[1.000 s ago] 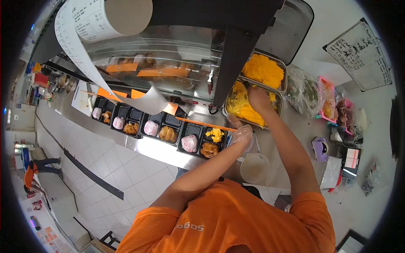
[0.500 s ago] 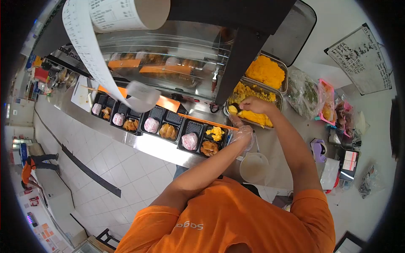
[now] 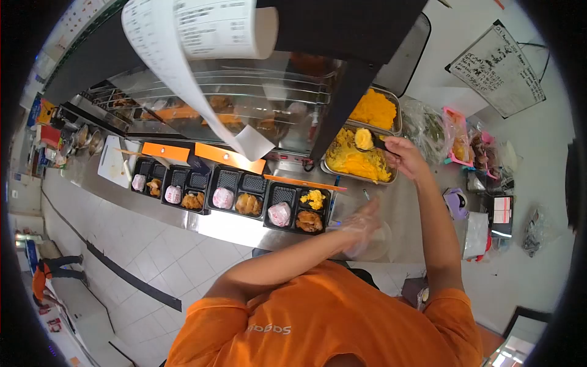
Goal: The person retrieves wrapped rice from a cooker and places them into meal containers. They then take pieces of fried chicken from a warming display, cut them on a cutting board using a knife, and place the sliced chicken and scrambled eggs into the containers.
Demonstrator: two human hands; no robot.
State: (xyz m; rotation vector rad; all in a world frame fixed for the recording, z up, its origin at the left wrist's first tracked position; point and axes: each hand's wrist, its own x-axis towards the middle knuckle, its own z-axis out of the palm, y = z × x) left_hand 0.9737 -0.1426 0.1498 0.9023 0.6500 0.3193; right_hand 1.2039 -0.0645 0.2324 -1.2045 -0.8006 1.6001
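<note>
My right hand [image 3: 406, 158] is closed round the handle of a black serving spoon [image 3: 378, 142]. A lump of yellow scrambled egg [image 3: 363, 138] fills its bowl, above the near metal tray [image 3: 387, 180] of yellow egg. My left hand [image 3: 362, 224], in a clear plastic glove, is over the translucent round tub [image 3: 383, 240]; motion smears its fingers. Left of it stands the nearest black meal box [image 3: 282, 194], holding a paper-wrapped bundle [image 3: 279, 214], a piece of fried chicken [image 3: 309, 221] and scrambled egg [image 3: 313, 199].
More filled meal boxes [image 3: 228, 179] line the counter to the left, below a glass display warmer [image 3: 275, 98]. A receipt strip [image 3: 202, 104] hangs in front. Behind lies a second egg tray [image 3: 374, 110]; bagged greens [image 3: 422, 125] are at right. A person [image 3: 41, 281] is far left.
My right hand has moved right and lifted the spoon, now showing egg in its bowl. The left hand has drawn back from the tray towards the tub. The view has shifted slightly.
</note>
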